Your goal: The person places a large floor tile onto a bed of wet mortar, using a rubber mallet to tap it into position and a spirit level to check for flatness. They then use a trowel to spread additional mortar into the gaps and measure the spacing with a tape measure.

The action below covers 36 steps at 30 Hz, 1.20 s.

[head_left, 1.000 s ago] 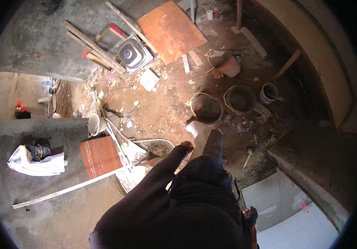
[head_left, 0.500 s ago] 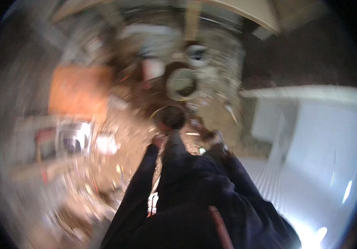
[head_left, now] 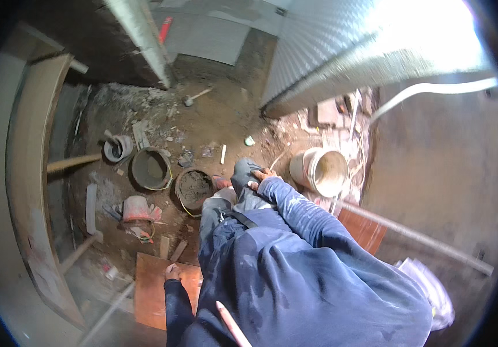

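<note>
My right hand [head_left: 263, 175] lies on my bent knee [head_left: 245, 171], fingers apart, with no tool in it. My left hand [head_left: 172, 272] hangs low at my left side above an orange-brown board [head_left: 149, 292]; its fingers look curled, and I see nothing held. In front of my legs stands a dark bucket [head_left: 178, 186] with grey mortar-like stuff inside. Another dark bucket [head_left: 134, 173] is just left of it, with some grey contents. A whitish bucket [head_left: 300, 165] stands tilted to the right of my right hand.
A small grey pail [head_left: 110, 155] and a red-stained bucket [head_left: 136, 207] stand on the dirt floor at left. A mallet-like tool [head_left: 190, 100] lies farther ahead. Wooden boards [head_left: 38, 173] line the left side. A long bar [head_left: 417, 234] and white hose [head_left: 434, 88] are at right.
My view has swung to the right, so the buckets now appear farther left. My left hand has drawn back from beside the bucket to my side; my right hand now rests on my knee.
</note>
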Available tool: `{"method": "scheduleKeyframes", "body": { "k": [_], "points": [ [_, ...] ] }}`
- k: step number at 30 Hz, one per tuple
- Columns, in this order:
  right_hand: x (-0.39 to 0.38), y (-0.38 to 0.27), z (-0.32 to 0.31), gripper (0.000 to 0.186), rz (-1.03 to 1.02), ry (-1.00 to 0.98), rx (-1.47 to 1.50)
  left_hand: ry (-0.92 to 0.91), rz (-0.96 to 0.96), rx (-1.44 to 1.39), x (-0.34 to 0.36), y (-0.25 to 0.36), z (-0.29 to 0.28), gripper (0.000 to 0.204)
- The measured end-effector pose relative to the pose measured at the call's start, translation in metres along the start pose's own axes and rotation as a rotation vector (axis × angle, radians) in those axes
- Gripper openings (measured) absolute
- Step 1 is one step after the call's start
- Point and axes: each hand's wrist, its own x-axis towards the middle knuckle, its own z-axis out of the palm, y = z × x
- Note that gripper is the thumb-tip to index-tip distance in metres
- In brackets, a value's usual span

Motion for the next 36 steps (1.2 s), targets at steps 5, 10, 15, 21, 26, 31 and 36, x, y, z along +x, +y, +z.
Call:
{"method": "scheduleKeyframes", "body": {
  "k": [5,10,15,21,26,31,36],
  "points": [
    [-0.020,0.084,0.082,0.071,0.172,-0.299,0.250,-0.130,0.018,-0.017,-0.034,0.046,0.008,0.045],
    [-0.095,0.167,0.187,0.055,0.151,-0.222,0.506,-0.163,0.143,0.269,-0.042,0.051,0.024,0.036],
    [-0.180,0.259,0.331,0.052,0.650,0.030,0.798,-0.188,0.511,0.611,-0.018,0.077,0.033,0.030],
    [-0.248,0.321,0.430,0.046,0.439,-0.316,0.298,-0.242,0.593,0.206,-0.002,0.110,0.071,0.030],
    [-0.196,0.299,0.362,0.045,0.263,-0.464,0.012,-0.268,0.491,0.379,0.049,0.112,0.160,0.018],
    [-0.023,0.243,0.236,0.046,0.519,-0.209,0.194,-0.269,0.485,0.977,0.074,0.097,0.254,0.059],
    [0.183,0.191,0.170,0.037,0.326,-0.094,0.149,-0.201,0.241,1.250,0.055,0.105,0.303,0.097]
  ]
}}
